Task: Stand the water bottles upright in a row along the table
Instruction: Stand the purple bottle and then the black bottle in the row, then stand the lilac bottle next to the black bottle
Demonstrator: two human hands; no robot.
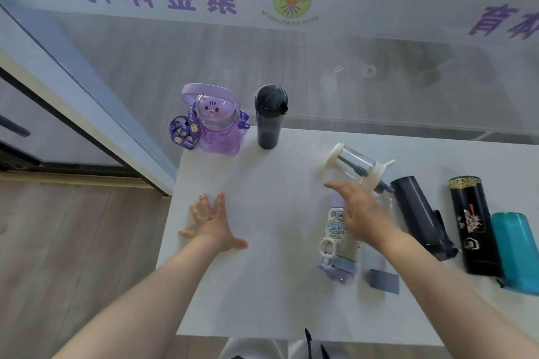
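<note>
Our left hand (211,220) lies flat on the white table (262,285) near its left edge, fingers (204,201) spread wide and holding nothing. Our right hand (357,207) hovers palm down with its fingers straight and relaxed, also holding nothing, above a pastel bottle (338,242) lying on its side with a purple cap toward us. Just beyond the fingertips lies a clear bottle (355,162) with a cream lid and straw, tipped on its side. To the right, side by side, lie a dark grey bottle (420,213), a black printed flask (472,227) and a teal bottle (514,253). At the table's far left corner two stand upright next to each other: a purple bear bottle (217,122) with a strap, and a dark bottle (269,116).
</note>
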